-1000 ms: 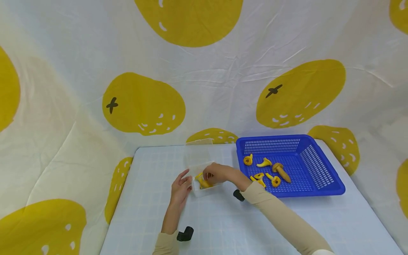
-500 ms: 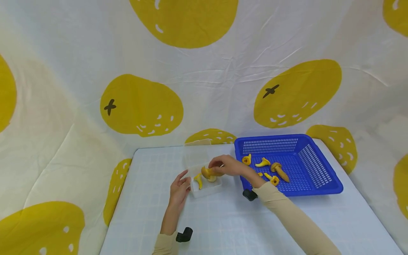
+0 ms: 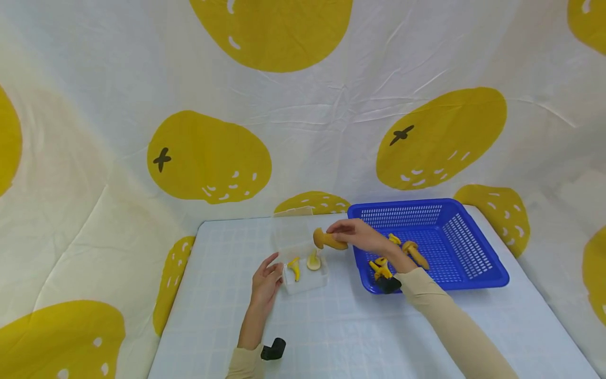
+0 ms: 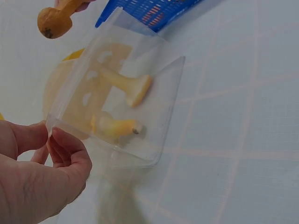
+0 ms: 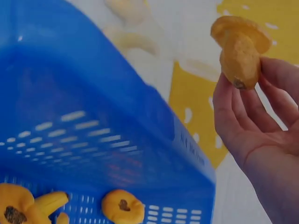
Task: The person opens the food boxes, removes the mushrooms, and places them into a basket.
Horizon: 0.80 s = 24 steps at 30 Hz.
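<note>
My right hand [image 3: 361, 236] pinches a brown thick-stemmed mushroom [image 3: 324, 239] by its stem, in the air above and to the right of a clear plastic box [image 3: 306, 285]. In the right wrist view the mushroom [image 5: 240, 58] has its cap away from the palm. With thumb and fingers, my left hand [image 4: 51, 172] pinches the box's rim at its left corner. Inside the box lie a pale-capped mushroom [image 3: 314, 261] and a small yellow chanterelle [image 3: 295, 269], apart from each other. The box's clear lid [image 3: 292, 231] stands raised at the back.
A blue perforated basket [image 3: 478, 250] stands to the right of the box. It holds several yellow chanterelles [image 3: 381, 269] and another brown mushroom [image 3: 416, 256]; my right forearm hides part of them. A patterned cloth [image 3: 303, 131] hangs behind the table.
My right hand has lifted the brown mushroom out of the box, and carried it up and right towards the basket. Two mushrooms now show in the box. The left hand stays at the box.
</note>
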Available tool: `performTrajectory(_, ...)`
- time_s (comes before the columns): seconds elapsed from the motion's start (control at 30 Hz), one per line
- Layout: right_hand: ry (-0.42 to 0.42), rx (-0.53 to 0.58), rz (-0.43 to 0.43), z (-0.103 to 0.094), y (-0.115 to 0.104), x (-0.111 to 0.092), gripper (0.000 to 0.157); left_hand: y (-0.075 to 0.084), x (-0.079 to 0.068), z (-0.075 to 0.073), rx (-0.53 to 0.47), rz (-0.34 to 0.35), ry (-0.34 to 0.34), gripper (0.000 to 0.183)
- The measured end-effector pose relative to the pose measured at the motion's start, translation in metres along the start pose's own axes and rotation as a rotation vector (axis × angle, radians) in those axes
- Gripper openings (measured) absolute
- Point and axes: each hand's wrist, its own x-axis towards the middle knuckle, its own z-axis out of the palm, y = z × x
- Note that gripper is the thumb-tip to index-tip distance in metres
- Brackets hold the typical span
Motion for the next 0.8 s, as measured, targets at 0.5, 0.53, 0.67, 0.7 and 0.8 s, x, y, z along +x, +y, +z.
performTrajectory(0.5, 0.116, 0.132, 0.143, -0.045, 0.016, -0.03, 0.03, -0.001, 0.002, -0.001, 0.019, -0.015, 0.002, 0.046)
performTrajectory(0.53, 0.123, 0.138, 0.146, -0.048, 0.019, -0.032, 0.03, -0.001, 0.002, -0.001, 0.021, -0.015, 0.003, 0.046)
performTrajectory(0.67, 0.155, 0.152, 0.175, -0.06, 0.031, -0.038, 0.035, -0.001, 0.003, -0.001, 0.021, -0.017, 0.011, 0.046)
performTrajectory(0.7, 0.168, 0.154, 0.188, -0.063, 0.034, -0.039, 0.035, -0.001, 0.003, -0.001, 0.023, -0.015, 0.009, 0.046)
performTrajectory(0.8, 0.191, 0.164, 0.213, -0.072, 0.042, -0.045, 0.036, -0.001, 0.002, -0.001, 0.02, -0.009, 0.002, 0.046)
